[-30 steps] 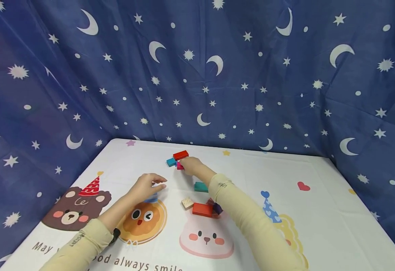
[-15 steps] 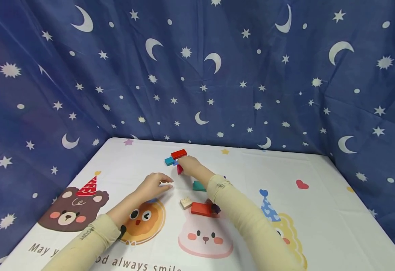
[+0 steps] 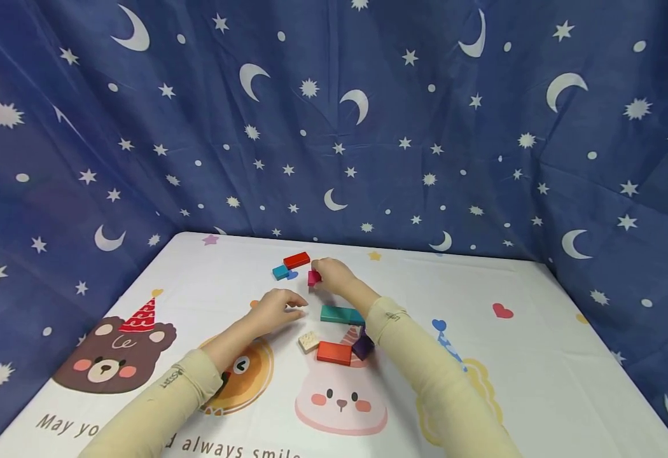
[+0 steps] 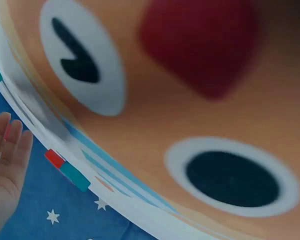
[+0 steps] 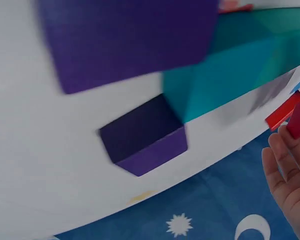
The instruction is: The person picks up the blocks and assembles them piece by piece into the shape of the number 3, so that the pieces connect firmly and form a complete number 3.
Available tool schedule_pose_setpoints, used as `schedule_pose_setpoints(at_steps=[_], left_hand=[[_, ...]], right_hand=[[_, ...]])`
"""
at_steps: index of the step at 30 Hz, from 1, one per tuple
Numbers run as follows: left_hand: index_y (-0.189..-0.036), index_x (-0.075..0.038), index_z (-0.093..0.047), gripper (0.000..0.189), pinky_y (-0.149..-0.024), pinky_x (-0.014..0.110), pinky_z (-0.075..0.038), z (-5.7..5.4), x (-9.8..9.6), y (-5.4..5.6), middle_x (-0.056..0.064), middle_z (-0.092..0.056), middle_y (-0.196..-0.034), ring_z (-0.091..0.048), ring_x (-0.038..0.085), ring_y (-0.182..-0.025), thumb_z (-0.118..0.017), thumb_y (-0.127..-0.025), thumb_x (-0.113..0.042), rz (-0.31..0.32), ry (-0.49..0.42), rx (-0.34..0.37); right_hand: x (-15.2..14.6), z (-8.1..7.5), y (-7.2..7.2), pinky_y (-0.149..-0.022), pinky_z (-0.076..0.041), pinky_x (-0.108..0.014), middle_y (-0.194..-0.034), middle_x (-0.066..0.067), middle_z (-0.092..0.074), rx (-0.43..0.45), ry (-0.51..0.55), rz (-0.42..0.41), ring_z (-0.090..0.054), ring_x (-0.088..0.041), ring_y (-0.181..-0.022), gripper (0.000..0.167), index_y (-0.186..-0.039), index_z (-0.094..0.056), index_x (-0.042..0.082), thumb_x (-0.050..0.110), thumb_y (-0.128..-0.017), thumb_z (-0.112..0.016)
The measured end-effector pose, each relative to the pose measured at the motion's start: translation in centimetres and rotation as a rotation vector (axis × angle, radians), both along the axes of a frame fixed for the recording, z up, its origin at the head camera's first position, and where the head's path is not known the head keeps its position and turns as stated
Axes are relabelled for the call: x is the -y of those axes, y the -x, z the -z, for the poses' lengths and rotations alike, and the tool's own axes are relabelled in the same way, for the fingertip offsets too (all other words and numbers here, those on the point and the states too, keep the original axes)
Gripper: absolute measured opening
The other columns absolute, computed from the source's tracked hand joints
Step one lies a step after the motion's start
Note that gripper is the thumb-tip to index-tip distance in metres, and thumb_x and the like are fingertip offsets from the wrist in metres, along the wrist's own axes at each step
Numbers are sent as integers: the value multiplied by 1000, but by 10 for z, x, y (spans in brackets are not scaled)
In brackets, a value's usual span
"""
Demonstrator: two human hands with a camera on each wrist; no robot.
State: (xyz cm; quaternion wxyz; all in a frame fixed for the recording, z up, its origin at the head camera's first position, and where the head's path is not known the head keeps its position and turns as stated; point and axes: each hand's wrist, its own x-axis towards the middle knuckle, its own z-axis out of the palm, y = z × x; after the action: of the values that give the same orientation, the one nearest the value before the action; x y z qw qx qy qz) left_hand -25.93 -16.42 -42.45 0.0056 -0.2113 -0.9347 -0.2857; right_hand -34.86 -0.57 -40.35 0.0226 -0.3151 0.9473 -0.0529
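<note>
My right hand (image 3: 334, 276) pinches a small crimson block (image 3: 314, 278) near the back of the table, with the block at the fingertips in the right wrist view too (image 5: 297, 121). Just to its left lie a long red block (image 3: 296, 260) and a small blue block (image 3: 280, 272). The left hand (image 3: 277, 312) hovers closer to me, fingers loosely bent and nothing held. In the left wrist view that hand (image 4: 9, 165) shows at the left edge. Teal blocks (image 3: 336, 314) lie between the two hands and the nearer blocks.
Nearer to me sit a speckled cream block (image 3: 308, 342), an orange-red block (image 3: 334, 353) and a dark purple block (image 3: 363, 344), partly beside my right sleeve. The white tablecloth (image 3: 574, 381) has printed animals. A blue curtain (image 3: 391, 114) hangs behind the table.
My right hand has carried the crimson block rightward, apart from the red and blue blocks. The left hand has moved a little to the right. The view has shifted slightly.
</note>
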Motion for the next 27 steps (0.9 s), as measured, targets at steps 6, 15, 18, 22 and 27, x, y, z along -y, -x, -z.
schedule_pose_setpoints(at_steps=[6, 15, 18, 22, 27], left_hand=[[-108, -2, -69, 28, -91, 42, -51, 0, -15, 9, 9, -71, -106, -63, 25, -101, -71, -83, -14, 75, -11, 54], [-109, 0, -69, 32, -89, 39, -51, 0, -25, 17, 10, -71, -105, -62, 24, -98, -73, -81, -13, 97, -12, 73], [-109, 0, -68, 32, -89, 38, -51, 0, -27, 20, 10, -70, -106, -62, 24, -98, -74, -80, -12, 94, -16, 81], [-111, 0, -68, 34, -90, 37, -52, 2, -29, 26, 11, -70, -108, -62, 23, -99, -74, -80, -13, 115, -24, 111], [-108, -2, -70, 32, -86, 32, -53, 5, -30, 30, 8, -71, -102, -62, 17, -91, -76, -79, -15, 143, 9, 131]], right_hand=[[-15, -2, -3, -81, -52, -28, -92, -7, -69, -9, 70, 11, -56, -17, -78, 27, -102, -64, 3, 15, -80, -75], [-33, -7, -4, -84, -52, -30, -96, -7, -70, -23, 129, 16, -61, -18, -84, 30, -104, -67, 3, 18, -81, -75], [-39, -7, -3, -86, -52, -31, -98, -8, -70, -25, 157, 24, -62, -19, -89, 31, -105, -67, 3, 19, -80, -75], [-48, -8, -3, -87, -52, -32, -98, -9, -69, -14, 180, 36, -62, -20, -90, 31, -104, -66, 3, 18, -80, -75], [-58, -5, -5, -87, -52, -33, -99, -10, -67, -2, 218, 29, -62, -22, -92, 30, -105, -66, 2, 15, -80, -75]])
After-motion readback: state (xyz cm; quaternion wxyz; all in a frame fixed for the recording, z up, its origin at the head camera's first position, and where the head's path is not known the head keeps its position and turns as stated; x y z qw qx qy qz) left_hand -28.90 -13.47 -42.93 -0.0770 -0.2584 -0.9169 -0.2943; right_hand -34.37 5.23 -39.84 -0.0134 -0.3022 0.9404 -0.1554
